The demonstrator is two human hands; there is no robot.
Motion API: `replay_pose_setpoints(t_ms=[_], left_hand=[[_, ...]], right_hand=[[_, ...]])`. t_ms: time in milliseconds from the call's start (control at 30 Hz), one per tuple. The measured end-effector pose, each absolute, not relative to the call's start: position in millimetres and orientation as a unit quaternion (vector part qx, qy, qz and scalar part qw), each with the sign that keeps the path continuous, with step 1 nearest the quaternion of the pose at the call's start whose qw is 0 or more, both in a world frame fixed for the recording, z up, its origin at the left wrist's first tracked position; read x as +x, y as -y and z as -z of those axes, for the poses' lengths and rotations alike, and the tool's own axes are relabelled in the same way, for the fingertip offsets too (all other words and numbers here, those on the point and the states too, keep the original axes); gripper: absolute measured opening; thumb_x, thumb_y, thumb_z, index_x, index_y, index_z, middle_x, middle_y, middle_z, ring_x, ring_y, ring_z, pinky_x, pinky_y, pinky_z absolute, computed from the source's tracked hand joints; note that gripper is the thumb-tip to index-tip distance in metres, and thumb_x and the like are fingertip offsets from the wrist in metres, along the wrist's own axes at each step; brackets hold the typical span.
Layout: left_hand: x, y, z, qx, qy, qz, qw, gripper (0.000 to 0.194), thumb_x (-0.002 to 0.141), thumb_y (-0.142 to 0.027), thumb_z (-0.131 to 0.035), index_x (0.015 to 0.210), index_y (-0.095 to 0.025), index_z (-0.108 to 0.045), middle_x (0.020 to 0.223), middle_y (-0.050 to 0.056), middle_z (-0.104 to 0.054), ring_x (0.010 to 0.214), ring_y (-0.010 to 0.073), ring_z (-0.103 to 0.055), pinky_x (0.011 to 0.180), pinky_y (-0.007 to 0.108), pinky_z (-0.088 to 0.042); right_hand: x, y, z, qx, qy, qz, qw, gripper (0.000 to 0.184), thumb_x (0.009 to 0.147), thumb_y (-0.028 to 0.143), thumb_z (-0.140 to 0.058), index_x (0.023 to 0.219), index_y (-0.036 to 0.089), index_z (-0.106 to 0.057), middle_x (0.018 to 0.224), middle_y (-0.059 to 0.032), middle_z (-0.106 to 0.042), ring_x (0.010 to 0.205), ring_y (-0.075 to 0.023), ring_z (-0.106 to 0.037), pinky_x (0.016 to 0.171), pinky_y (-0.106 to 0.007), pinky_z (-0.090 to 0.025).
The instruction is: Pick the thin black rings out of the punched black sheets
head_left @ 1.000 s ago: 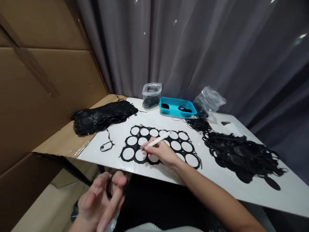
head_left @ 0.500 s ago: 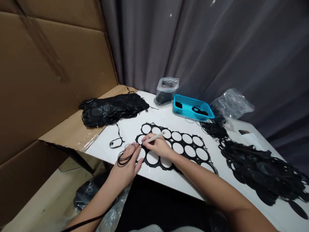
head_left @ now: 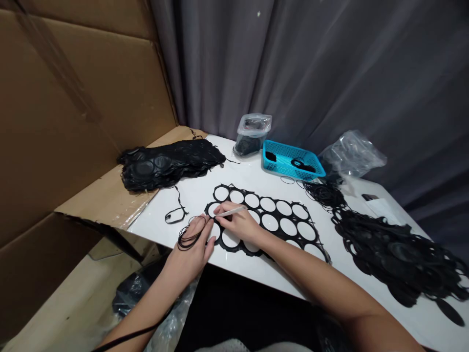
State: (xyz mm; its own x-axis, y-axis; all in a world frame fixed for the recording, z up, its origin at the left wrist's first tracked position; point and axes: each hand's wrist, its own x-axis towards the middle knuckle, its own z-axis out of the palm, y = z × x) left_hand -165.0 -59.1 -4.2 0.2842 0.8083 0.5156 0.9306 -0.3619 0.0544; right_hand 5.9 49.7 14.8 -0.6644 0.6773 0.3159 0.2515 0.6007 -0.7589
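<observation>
A black rubber-like sheet (head_left: 280, 224) with rows of large round holes lies flat on the white table. My left hand (head_left: 194, 242) rests at its left edge, fingers stretched and thumb apart. Several thin black rings (head_left: 187, 239) hang looped over those fingers. My right hand (head_left: 240, 224) pinches a slim white pen-like tool (head_left: 231, 211), its tip down at the sheet close to my left fingertips. What lies right under the tip is too small to make out. A loose black scrap loop (head_left: 175, 215) lies left of the sheet.
A stack of black sheets (head_left: 172, 164) sits on cardboard at the left. Behind stand a clear bag (head_left: 252, 134) and a blue basket (head_left: 293, 159) with black pieces. On the right are a tangle of black rings (head_left: 326, 194), a heap of black scraps (head_left: 403, 254) and a plastic bag (head_left: 353, 154).
The white tool in my right hand has tipped lower, its back end dropping toward the sheet. My left hand stays in nearly the same place.
</observation>
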Motion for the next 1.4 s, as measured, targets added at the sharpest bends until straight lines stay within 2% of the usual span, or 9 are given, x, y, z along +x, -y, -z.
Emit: replay_pose_setpoints(t_ms=[167,233,300,400,500,667,800,1233,1400], left_hand=[[-164,58,3,-0.797,0.545,0.233,0.118,0.039,0.099,-0.025,-0.05,0.134,-0.01,-0.056,0.133,0.02,-0.061,0.126,0.0347,-0.057,0.105,0.048,-0.049],[-163,58,2,-0.798,0.544,0.232,0.116,0.038,0.099,-0.025,-0.05,0.134,-0.012,-0.055,0.132,0.019,-0.061,0.126,0.034,-0.057,0.105,0.049,-0.049],[-164,58,0,-0.8,0.541,0.226,0.125,0.037,0.099,-0.026,-0.051,0.133,-0.012,-0.055,0.132,0.019,-0.061,0.125,0.0335,-0.058,0.105,0.048,-0.05],[-165,58,-3,-0.8,0.545,0.219,0.123,0.036,0.099,-0.026,-0.051,0.131,-0.013,-0.056,0.129,0.018,-0.062,0.123,0.033,-0.06,0.104,0.047,-0.051],[-163,55,-5,-0.79,0.551,0.241,0.118,0.036,0.099,-0.028,-0.051,0.132,-0.014,-0.056,0.126,0.017,-0.064,0.121,0.0326,-0.06,0.103,0.047,-0.051],[-143,50,-3,-0.791,0.517,0.288,0.156,0.048,0.099,-0.028,-0.054,0.144,-0.013,-0.045,0.137,0.018,-0.059,0.127,0.0318,-0.057,0.107,0.045,-0.048],[-127,49,6,-0.806,0.512,0.279,0.101,0.046,0.099,-0.031,-0.054,0.141,-0.013,-0.049,0.133,0.018,-0.061,0.127,0.0334,-0.057,0.105,0.047,-0.049],[-126,50,10,-0.805,0.523,0.267,0.086,0.042,0.1,-0.029,-0.051,0.14,-0.016,-0.051,0.136,0.016,-0.06,0.126,0.0311,-0.057,0.104,0.043,-0.049],[-127,50,12,-0.805,0.517,0.271,0.106,0.043,0.1,-0.028,-0.051,0.141,-0.015,-0.05,0.135,0.016,-0.061,0.126,0.031,-0.058,0.104,0.042,-0.049]], right_hand=[[-3,-66,-25,-0.24,0.951,-0.095,0.172,0.013,0.091,0.008,-0.05,0.091,0.019,-0.058,0.091,-0.0088,-0.068,0.091,-0.024,-0.056,0.083,-0.036,-0.036],[-4,-93,-36,-0.305,0.939,-0.034,0.157,0.017,0.089,0.005,-0.05,0.095,0.018,-0.058,0.091,-0.0106,-0.068,0.09,-0.0255,-0.056,0.082,-0.036,-0.033],[2,-126,-48,-0.41,0.893,-0.006,0.183,0.018,0.087,0.004,-0.048,0.096,0.017,-0.059,0.088,-0.0116,-0.068,0.085,-0.0255,-0.056,0.077,-0.035,-0.032],[22,-162,-60,-0.505,0.82,-0.026,0.269,0.016,0.09,0.008,-0.045,0.091,0.017,-0.058,0.081,-0.0091,-0.065,0.076,-0.0232,-0.055,0.07,-0.032,-0.03],[45,-159,-59,-0.503,0.789,-0.123,0.33,0.013,0.091,0.018,-0.049,0.079,0.02,-0.055,0.07,-0.0035,-0.061,0.066,-0.0196,-0.053,0.064,-0.03,-0.03],[60,-95,-41,-0.416,0.795,-0.348,0.271,0.014,0.085,0.028,-0.059,0.073,0.021,-0.058,0.075,0.0,-0.065,0.072,-0.0171,-0.058,0.067,-0.027,-0.039],[59,-57,-31,-0.378,0.786,-0.419,0.251,0.014,0.087,0.029,-0.058,0.076,0.021,-0.059,0.083,-0.0003,-0.069,0.077,-0.0166,-0.06,0.071,-0.028,-0.042],[54,-50,-22,-0.353,0.806,-0.378,0.289,0.015,0.089,0.022,-0.058,0.074,0.022,-0.057,0.083,-0.0003,-0.067,0.082,-0.0175,-0.059,0.077,-0.03,-0.043],[54,-41,-16,-0.307,0.885,-0.239,0.254,0.012,0.093,0.017,-0.053,0.082,0.021,-0.057,0.088,-0.0055,-0.067,0.086,-0.0207,-0.056,0.079,-0.033,-0.039]])
